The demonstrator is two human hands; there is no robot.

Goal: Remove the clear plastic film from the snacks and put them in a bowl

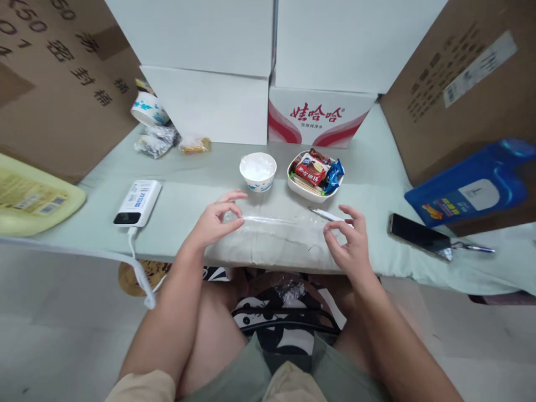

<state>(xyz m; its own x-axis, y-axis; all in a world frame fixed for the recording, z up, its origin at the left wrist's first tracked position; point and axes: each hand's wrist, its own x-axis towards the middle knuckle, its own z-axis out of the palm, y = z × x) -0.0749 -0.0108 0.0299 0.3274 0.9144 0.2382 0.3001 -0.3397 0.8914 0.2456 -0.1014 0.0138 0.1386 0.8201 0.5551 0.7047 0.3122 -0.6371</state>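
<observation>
evidently thin stuff: clear bag (280,230) lay flat at the table (188,206) edge, pulled taut between both hands. left hand (215,223) and right hand (349,243) each pinched one end, thumb against fingertips. judged light, limp, slippery; best gripped at the corners.

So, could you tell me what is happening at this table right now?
A seated person holds a clear plastic film stretched flat over the near edge of the table, the left hand pinching one end and the right hand the other. Just beyond it stand a white paper bowl and a bowl of wrapped snacks. A white power bank lies to the left, a dark phone to the right.
</observation>
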